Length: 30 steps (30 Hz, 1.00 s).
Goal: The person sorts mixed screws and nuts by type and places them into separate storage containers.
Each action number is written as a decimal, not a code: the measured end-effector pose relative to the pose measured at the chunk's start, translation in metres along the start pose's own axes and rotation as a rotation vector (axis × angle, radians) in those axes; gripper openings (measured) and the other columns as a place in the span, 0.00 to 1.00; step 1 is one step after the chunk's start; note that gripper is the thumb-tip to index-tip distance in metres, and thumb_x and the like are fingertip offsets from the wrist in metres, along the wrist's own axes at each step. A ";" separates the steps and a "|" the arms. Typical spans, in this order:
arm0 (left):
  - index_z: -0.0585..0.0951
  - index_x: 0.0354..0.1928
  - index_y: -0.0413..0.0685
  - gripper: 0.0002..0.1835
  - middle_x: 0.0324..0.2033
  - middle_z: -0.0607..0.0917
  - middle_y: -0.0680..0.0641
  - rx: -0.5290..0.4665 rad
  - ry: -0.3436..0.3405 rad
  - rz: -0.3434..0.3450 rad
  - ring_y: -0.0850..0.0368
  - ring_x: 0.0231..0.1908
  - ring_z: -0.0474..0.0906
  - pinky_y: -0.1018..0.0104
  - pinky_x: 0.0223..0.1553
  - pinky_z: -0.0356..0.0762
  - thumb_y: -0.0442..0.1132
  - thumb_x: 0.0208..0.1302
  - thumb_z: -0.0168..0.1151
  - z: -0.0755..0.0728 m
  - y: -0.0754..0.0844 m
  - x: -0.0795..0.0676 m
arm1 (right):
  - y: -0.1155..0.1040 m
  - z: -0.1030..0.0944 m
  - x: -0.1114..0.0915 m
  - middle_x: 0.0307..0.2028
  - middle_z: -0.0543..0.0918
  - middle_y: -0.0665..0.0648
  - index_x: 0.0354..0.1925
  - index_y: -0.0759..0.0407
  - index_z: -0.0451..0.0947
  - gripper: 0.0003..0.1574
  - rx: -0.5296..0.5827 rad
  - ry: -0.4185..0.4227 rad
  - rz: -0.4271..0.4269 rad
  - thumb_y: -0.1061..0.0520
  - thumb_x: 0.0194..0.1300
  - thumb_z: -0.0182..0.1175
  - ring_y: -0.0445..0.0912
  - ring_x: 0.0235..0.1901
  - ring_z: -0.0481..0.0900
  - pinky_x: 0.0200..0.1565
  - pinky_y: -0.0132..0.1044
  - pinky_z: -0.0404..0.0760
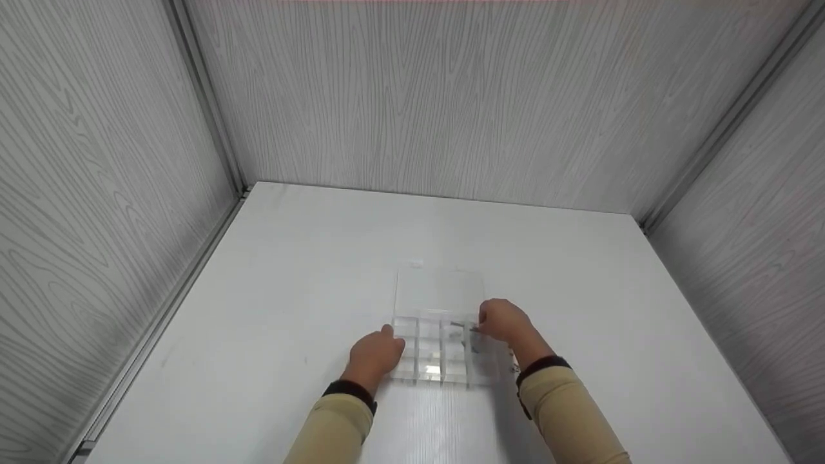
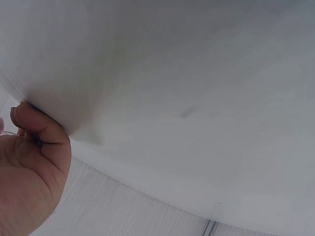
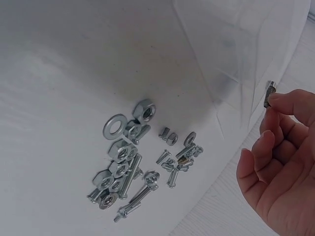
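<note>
A clear plastic compartment box (image 1: 430, 348) lies on the white table with its lid (image 1: 439, 290) folded back. My left hand (image 1: 377, 353) holds the box by its left side; in the left wrist view the fingers (image 2: 39, 123) curl at a clear plastic edge. My right hand (image 1: 504, 320) is over the right-hand compartments. Between its thumb and fingertips it pinches a small threaded screw (image 3: 269, 94), best seen in the right wrist view. Some dark pieces (image 1: 457, 325) show in the compartments near this hand.
Beside the box, a loose pile holds several nuts (image 3: 144, 111), a flat washer (image 3: 115, 127) and bolts (image 3: 130, 177) of different sizes. In the head view the right wrist hides most of it. Wood-grain panels (image 1: 438, 96) wall the table at the back and both sides.
</note>
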State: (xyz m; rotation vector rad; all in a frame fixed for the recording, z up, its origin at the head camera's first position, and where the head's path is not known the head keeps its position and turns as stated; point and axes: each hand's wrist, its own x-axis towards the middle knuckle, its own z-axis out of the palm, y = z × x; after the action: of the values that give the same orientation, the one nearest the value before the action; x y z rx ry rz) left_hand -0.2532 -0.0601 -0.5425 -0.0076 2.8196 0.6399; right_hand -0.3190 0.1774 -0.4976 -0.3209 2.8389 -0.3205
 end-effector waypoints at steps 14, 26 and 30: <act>0.60 0.60 0.34 0.30 0.47 0.74 0.36 0.002 0.002 -0.018 0.44 0.50 0.69 0.54 0.49 0.66 0.50 0.62 0.38 0.002 0.001 0.001 | 0.006 -0.001 -0.003 0.22 0.74 0.50 0.24 0.57 0.75 0.07 0.019 0.018 -0.043 0.55 0.52 0.61 0.44 0.23 0.71 0.25 0.37 0.71; 0.61 0.59 0.32 0.30 0.45 0.75 0.36 0.030 0.019 0.010 0.43 0.49 0.70 0.54 0.49 0.66 0.49 0.63 0.37 0.002 0.002 0.000 | 0.028 -0.008 -0.008 0.22 0.74 0.52 0.22 0.57 0.73 0.04 0.049 0.012 0.043 0.64 0.49 0.57 0.46 0.23 0.70 0.24 0.38 0.71; 0.60 0.59 0.32 0.30 0.45 0.75 0.36 0.029 0.014 0.002 0.44 0.49 0.70 0.55 0.50 0.66 0.49 0.63 0.37 0.000 0.002 0.001 | 0.038 -0.009 -0.011 0.23 0.75 0.52 0.23 0.58 0.74 0.03 0.029 -0.033 0.084 0.62 0.50 0.59 0.46 0.24 0.72 0.26 0.38 0.73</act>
State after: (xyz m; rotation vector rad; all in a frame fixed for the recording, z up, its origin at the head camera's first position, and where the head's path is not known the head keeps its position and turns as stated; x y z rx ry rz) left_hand -0.2539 -0.0582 -0.5423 -0.0035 2.8421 0.6014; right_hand -0.3184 0.2178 -0.4963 -0.1987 2.8030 -0.3354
